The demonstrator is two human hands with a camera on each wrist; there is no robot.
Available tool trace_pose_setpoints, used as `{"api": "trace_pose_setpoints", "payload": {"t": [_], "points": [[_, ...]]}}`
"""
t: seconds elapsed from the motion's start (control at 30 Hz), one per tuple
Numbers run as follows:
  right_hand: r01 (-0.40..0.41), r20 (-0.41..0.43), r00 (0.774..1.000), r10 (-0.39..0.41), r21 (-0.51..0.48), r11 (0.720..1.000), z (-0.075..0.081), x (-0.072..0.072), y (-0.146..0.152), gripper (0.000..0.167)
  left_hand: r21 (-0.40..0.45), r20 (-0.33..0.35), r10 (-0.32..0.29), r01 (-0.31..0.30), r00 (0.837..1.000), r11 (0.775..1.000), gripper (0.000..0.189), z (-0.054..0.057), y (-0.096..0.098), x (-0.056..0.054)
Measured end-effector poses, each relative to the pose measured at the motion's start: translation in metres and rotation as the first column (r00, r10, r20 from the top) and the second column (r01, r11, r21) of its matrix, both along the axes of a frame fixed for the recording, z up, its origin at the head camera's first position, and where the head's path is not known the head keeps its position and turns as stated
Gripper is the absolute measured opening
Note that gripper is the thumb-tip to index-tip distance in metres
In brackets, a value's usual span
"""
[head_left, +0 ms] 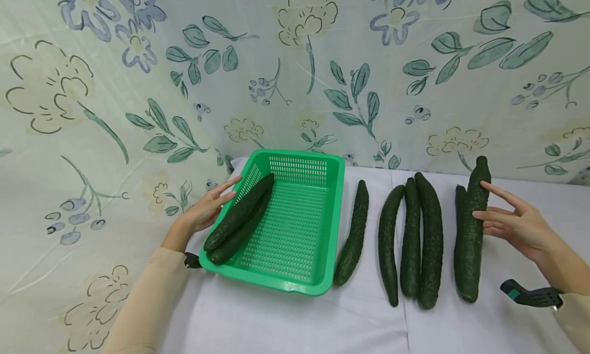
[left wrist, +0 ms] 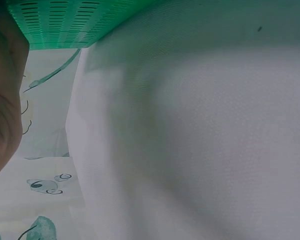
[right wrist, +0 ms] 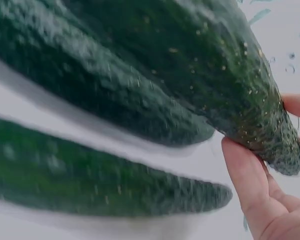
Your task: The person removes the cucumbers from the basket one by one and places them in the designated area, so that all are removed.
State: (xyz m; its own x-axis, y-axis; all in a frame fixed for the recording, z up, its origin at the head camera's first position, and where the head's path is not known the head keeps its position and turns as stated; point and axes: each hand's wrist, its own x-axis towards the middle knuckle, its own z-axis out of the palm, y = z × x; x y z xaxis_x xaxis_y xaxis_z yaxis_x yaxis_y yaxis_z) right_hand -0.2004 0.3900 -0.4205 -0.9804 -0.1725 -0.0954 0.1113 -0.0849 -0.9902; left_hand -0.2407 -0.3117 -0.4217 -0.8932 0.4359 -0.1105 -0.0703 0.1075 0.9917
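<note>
My right hand (head_left: 521, 221) pinches a dark green cucumber (head_left: 471, 241) near its narrow far end. In the right wrist view, the thumb (right wrist: 245, 172) is on one side of the cucumber's bumpy tip and fingers (right wrist: 296, 105) on the other. A second cucumber (head_left: 460, 198) lies partly hidden beneath and beside it. On the far left, my left hand (head_left: 205, 210) touches the left rim of a green plastic basket (head_left: 338, 215) with straight fingers. Inside the basket, two cucumbers (head_left: 239, 213) lean together along the left wall. The basket hides the left fingertips in the left wrist view.
Right of the basket, a single cucumber (head_left: 354, 231) lies close to its wall. Several more, among them a curved cucumber (head_left: 388, 241) and a long cucumber (head_left: 429, 241), lie side by side on the white cloth (head_left: 295, 323). Behind hangs a floral curtain (head_left: 286, 67).
</note>
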Motion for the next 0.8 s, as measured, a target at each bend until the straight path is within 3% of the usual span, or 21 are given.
{"api": "trace_pose_setpoints", "payload": {"t": [0.4,0.63,0.8], "points": [[0.01,-0.008,1.0,-0.008,0.226,0.974,-0.014,-0.002,0.025,0.082,-0.034,0.002,0.019,-0.019,1.0,0.999,0.056,0.002,0.001,0.001],[-0.015,-0.001,1.0,0.017,0.437,0.899,-0.025,-0.005,0.041,0.083,0.028,0.032,0.002,-0.003,0.999,1.0,0.054,0.0,0.001,0.001],[-0.031,0.018,1.0,0.026,0.51,0.86,-0.028,-0.005,0.051,0.082,0.029,0.027,0.005,-0.006,1.0,1.0,0.054,0.0,0.001,0.0]]}}
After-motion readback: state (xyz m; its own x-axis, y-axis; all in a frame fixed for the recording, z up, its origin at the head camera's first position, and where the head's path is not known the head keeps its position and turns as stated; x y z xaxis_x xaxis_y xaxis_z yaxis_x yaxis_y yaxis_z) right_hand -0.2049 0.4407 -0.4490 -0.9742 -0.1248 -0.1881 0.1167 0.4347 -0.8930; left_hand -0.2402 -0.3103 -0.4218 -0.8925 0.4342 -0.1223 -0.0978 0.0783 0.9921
